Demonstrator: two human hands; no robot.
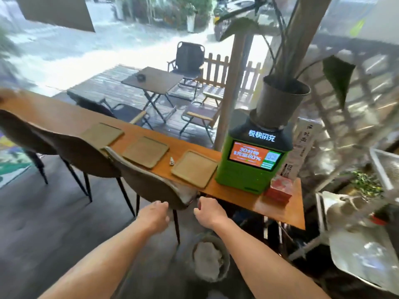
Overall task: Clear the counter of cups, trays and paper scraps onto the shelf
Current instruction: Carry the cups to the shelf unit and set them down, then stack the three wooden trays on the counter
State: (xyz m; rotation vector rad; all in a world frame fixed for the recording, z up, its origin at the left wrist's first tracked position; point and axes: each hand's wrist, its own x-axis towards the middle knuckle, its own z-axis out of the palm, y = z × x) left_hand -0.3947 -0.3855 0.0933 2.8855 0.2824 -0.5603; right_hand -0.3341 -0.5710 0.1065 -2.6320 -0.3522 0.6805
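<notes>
Far tray (103, 133) partly hidden behind chair (86, 152); left hand (154, 214), right hand (208, 212) grips slack, empty.

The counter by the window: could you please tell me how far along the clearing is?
No cups show on the counter, so that part may be done. Nothing is in hand: the left hand and right hand hover empty near a chair back. Left to do: the left tray, middle tray and right tray, plus what looks like a small paper scrap between the last two.
</notes>
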